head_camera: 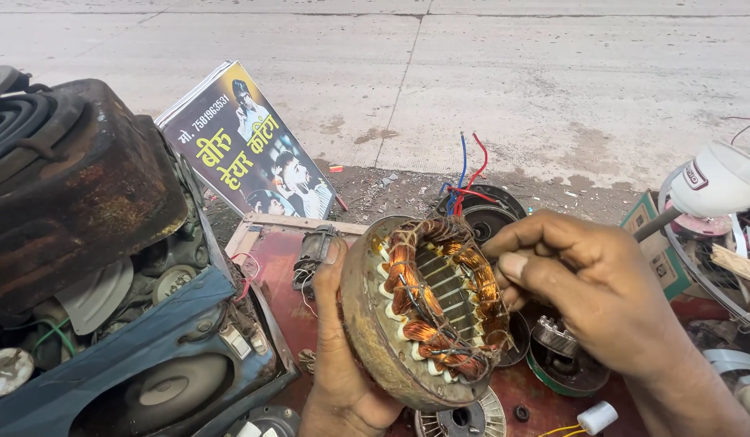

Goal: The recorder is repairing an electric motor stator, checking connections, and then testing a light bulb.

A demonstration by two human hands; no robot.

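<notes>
Worn red-painted wooden table top [282, 275] with pale wood edging carried parts; small grey motor core with thin wires [312, 257] lay near far-left corner; round black motor housing with blue and red wires [490, 212] sat at far edge; green-rimmed round metal part [565, 368] lay right of centre; finned silver rotor disc [464, 419] at near edge; small black ring [520, 413] beside it; white cylindrical capacitor with yellow leads [595, 417] near right front; grey concrete pavement [488, 89] stretched beyond table.
</notes>
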